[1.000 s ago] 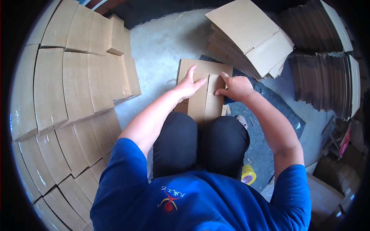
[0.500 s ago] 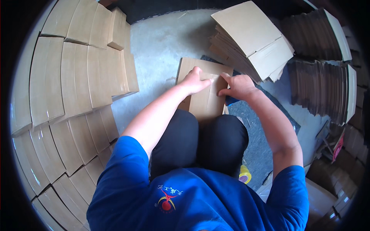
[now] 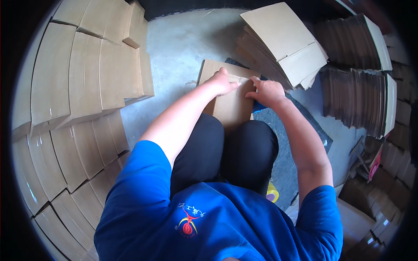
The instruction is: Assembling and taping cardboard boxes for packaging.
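A brown cardboard box (image 3: 233, 106) stands upright in front of my knees, its upper flaps folded inward so that a seam runs between them. My left hand (image 3: 220, 82) rests on the top from the left, index finger pointing away from me and thumb stretched toward the seam. From the right, my right hand (image 3: 266, 91) touches the flap with thumb and index finger spread apart. The remaining fingers of both hands are mostly hidden. Between the two thumbs, the flap edges meet near the far panel.
Stacked closed boxes (image 3: 87, 74) form a wall on the left. A pile of flat cardboard (image 3: 287, 32) stands at the far right, with bundled cardboard sheets (image 3: 355, 95) beyond it. A yellow tape roll (image 3: 272, 192) lies by my right leg, near a dark mat (image 3: 285, 143).
The view has shifted slightly, so the surroundings sit a little differently. Both hands stay on the box flaps, with the right thumb and index finger now closer to the seam.
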`<state>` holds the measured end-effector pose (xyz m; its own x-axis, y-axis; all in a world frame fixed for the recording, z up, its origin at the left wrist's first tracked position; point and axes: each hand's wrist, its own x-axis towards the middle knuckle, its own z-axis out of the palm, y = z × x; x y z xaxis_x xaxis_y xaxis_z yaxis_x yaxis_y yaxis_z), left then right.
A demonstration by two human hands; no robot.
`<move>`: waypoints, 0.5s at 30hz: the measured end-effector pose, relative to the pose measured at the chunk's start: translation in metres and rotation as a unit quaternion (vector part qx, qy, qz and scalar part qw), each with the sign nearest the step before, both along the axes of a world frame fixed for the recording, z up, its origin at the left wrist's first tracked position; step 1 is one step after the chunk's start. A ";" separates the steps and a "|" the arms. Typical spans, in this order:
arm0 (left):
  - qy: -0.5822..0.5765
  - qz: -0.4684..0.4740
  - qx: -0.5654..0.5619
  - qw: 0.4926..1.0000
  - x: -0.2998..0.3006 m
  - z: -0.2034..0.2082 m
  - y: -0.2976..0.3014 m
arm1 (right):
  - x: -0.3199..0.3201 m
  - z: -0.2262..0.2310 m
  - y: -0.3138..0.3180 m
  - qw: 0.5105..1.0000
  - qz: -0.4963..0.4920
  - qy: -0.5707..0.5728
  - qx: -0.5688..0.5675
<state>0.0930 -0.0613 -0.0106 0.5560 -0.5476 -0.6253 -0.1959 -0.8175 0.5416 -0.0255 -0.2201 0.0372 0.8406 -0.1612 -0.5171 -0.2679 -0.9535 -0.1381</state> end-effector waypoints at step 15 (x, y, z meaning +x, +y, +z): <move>0.502 0.214 -0.370 0.752 -0.037 0.077 0.002 | -0.116 0.098 -0.057 0.791 -0.290 -0.416 0.341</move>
